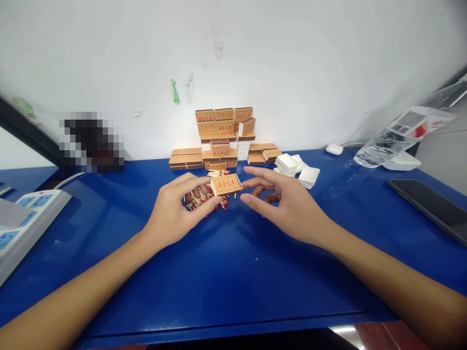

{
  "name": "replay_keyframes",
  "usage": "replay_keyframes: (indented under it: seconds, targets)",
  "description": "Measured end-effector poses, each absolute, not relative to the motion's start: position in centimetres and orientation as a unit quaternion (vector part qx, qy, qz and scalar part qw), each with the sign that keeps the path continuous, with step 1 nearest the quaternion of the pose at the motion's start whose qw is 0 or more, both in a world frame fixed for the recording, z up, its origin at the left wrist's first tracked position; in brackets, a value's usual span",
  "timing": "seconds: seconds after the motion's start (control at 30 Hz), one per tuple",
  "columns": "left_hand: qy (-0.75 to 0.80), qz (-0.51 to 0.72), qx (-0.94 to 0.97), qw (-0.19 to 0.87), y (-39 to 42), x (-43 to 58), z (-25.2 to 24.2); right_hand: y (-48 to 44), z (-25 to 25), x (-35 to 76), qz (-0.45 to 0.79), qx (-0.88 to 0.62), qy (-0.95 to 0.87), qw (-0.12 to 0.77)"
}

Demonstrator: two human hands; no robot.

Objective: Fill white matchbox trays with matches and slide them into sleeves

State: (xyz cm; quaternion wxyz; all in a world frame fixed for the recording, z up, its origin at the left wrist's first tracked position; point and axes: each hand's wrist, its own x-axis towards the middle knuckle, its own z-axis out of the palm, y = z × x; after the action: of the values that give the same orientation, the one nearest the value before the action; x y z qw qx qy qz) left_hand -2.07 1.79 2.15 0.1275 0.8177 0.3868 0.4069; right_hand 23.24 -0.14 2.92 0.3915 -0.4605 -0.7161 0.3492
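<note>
My left hand (175, 209) pinches a tan matchbox (226, 184) with red print between thumb and fingers, holding it just above a heap of loose red-tipped matches (204, 200) on the blue table (226, 272). My right hand (280, 199) hovers at the box's right end, fingers spread and empty, fingertips close to the box.
A stack of matchboxes (222, 138) stands against the white wall, with several white inner trays (297, 167) to its right. A power strip (25, 214) lies at the left, a dark phone (430, 206) at the right, and a plastic bag with a bottle (397, 136) at the far right.
</note>
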Motion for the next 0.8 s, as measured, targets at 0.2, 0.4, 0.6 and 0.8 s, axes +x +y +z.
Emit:
replay_keyframes:
  seconds: [0.2,0.4,0.6,0.8]
  targets:
    - [0.385,0.423,0.812,0.115,2.2,-2.2,2.0,-1.6,3.6,22.1,0.419,-0.414,-0.719,0.369]
    - [0.394,0.404,0.815,0.129,2.1,-2.3,2.3,-1.5,3.1,22.7,0.412,-0.403,-0.734,0.359]
    - [0.398,0.392,0.822,0.113,3.1,-3.1,2.7,-1.4,2.7,22.6,0.419,-0.413,-0.733,0.342]
    - [0.528,0.383,0.756,0.046,9.1,-8.1,3.9,0.0,2.0,23.2,0.294,-0.47,-0.753,0.355]
